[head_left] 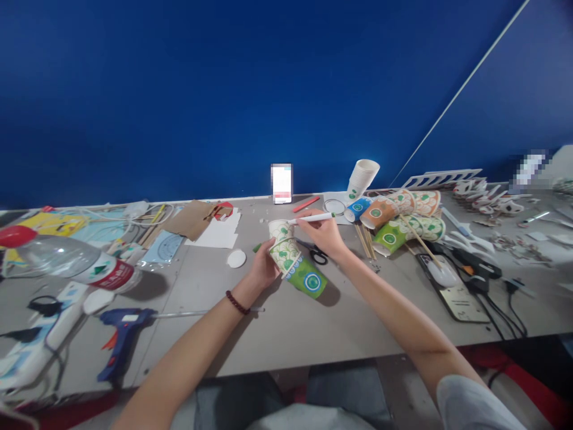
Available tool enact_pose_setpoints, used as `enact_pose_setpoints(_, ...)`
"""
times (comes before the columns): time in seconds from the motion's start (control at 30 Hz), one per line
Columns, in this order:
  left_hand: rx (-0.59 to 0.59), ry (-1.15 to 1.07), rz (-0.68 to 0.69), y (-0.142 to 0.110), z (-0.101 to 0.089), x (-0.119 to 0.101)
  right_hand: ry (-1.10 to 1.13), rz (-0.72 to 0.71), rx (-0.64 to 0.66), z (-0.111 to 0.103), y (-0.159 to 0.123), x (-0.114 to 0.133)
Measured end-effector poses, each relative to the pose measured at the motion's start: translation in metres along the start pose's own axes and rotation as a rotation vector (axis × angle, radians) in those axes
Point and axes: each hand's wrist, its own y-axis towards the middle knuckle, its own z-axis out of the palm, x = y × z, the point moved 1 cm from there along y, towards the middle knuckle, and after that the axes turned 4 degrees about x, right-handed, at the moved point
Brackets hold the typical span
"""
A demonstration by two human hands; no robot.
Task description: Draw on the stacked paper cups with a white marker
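Note:
My left hand [263,267] is wrapped round a joined pair of patterned paper cups [286,255]. The lower part is a green cup [308,279] with a round blue-and-white emblem, tilted toward the right. Between the fingers of my right hand [326,234] is a white marker pen [316,217], its tip at the rim of the upper cup. Black-handled scissors [319,257] lie on the table just behind the cups, partly covered by them. A white paper disc [236,258] lies to the left of my left hand.
On the left are a blue glue gun [123,334], a large plastic bottle [85,263] and a power strip [42,334]. A phone [282,183] stands against the blue wall. Stacked white cups [362,176], more patterned cups [389,239] and a black glue gun [477,266] are on the right.

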Motion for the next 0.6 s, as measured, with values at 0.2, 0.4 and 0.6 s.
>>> enact_pose_setpoints(0.2, 0.021, 0.003, 0.011, 0.001, -0.0018, 0.0008, 0.015, 0.0, -0.01, -0.0004, 0.0004, -0.0016)
enact_pose_setpoints(0.4, 0.051, 0.002, 0.011, 0.0035, -0.0056, 0.0017, 0.008, -0.005, -0.013, -0.0011, 0.0012, -0.0037)
enact_pose_setpoints(0.6, 0.04, -0.023, 0.019, 0.0025, -0.0029, 0.0017, 0.02, -0.019, -0.021, -0.0007, 0.0027, -0.008)
